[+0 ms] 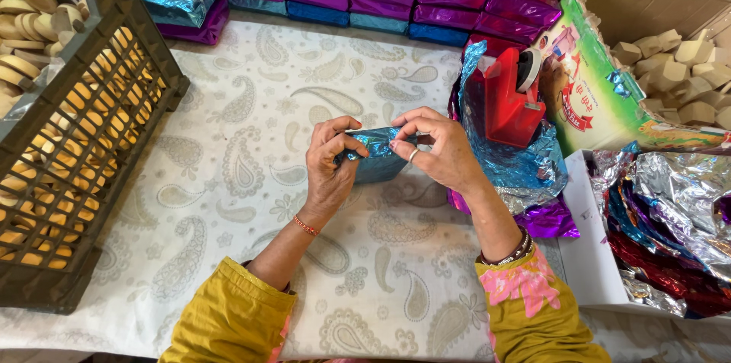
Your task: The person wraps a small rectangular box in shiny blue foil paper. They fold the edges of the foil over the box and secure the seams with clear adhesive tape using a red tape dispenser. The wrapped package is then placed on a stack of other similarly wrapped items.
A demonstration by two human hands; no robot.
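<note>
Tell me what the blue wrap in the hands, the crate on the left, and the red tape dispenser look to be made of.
Blue wrap: thin metallic foil or film, judging by its sharp creases and mirror glints. Crate: dark moulded plastic, matte, with a lattice wall. Red tape dispenser: glossy hard plastic, probably, going by its smooth, even sheen.

Our left hand (329, 165) and right hand (440, 151) meet in front of us, fingers bent and pinching, both forearms angled inward, wrists raised.

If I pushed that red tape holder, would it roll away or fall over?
Probably neither. The red tape dispenser looks blocky with a wide base, so it should slide, not roll. It sits on crinkly blue foil, so it may slip easily and drag the foil along.
</note>
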